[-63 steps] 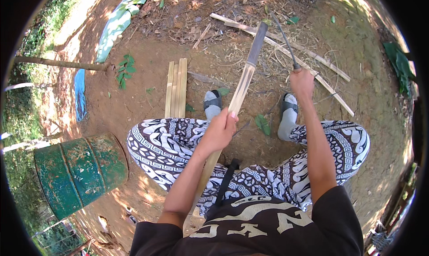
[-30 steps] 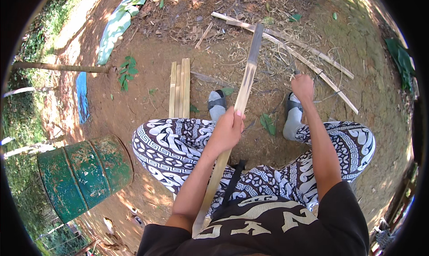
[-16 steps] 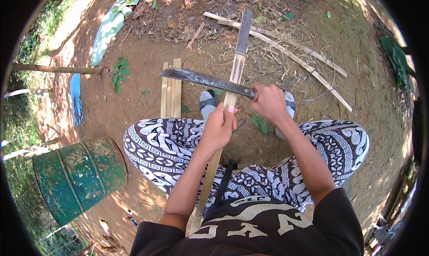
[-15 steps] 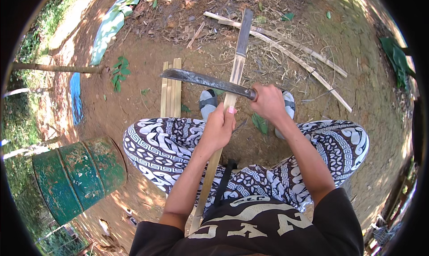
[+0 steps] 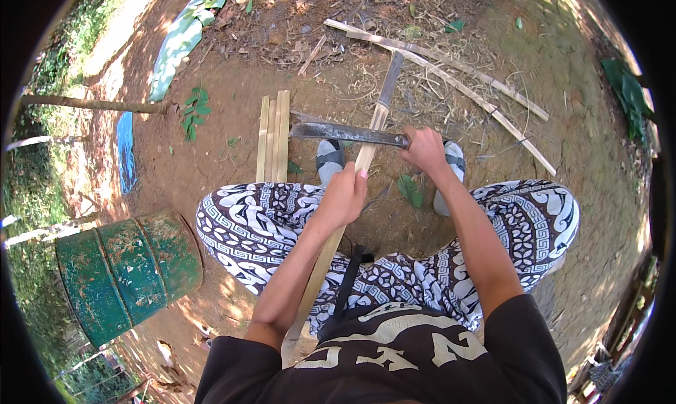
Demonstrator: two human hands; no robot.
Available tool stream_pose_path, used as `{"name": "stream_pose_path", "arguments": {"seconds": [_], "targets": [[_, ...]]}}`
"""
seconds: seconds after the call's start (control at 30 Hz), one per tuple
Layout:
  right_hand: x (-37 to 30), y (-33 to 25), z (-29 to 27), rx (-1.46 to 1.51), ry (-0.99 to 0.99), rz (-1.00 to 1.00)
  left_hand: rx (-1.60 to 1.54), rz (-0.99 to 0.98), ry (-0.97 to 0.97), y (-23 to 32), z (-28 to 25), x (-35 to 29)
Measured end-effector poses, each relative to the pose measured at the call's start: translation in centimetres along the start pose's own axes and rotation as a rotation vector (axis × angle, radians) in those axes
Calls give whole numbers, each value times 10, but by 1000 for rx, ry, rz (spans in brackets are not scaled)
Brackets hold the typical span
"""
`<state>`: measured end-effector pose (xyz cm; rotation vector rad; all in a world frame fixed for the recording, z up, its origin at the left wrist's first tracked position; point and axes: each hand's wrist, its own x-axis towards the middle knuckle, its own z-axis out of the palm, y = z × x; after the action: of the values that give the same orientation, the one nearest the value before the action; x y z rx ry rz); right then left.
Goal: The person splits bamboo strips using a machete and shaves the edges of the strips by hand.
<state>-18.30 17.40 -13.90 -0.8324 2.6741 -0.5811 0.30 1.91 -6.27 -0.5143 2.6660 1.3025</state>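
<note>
My left hand (image 5: 341, 195) is closed around a long, pale bamboo strip (image 5: 325, 266), which slants from beside my left arm up and away between my feet. Its far part is grey and narrower-looking. In my right hand (image 5: 425, 150) is the handle of a machete (image 5: 338, 132), fingers wrapped round it. The dark blade lies across the strip just beyond my left hand, its tip pointing left. Most of the handle is hidden by my fingers.
Several cut bamboo strips (image 5: 272, 138) lie side by side on the left. Farther off, long thin strips (image 5: 486, 108) rest among shavings (image 5: 352, 80). A rusty green drum (image 5: 130, 269) lies at lower left. My sandalled feet (image 5: 329, 163) flank the work.
The bamboo strip's far end has come closer to me. The machete has shifted right and its blade now lies nearer level across the strip. Both hands keep their hold.
</note>
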Motion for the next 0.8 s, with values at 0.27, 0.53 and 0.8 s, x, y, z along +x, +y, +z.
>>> {"name": "stream_pose_path", "arguments": {"seconds": [0.27,0.53,0.8], "targets": [[15,40,-52,134,245,517,-417,-259,-129,6,-15,-15],[-18,-48,-42,291,98,21,-852,-285,-119,38,-40,-2],[-30,-67,-33,165,13,-111,-667,-266,-28,31,-31,-6]]}}
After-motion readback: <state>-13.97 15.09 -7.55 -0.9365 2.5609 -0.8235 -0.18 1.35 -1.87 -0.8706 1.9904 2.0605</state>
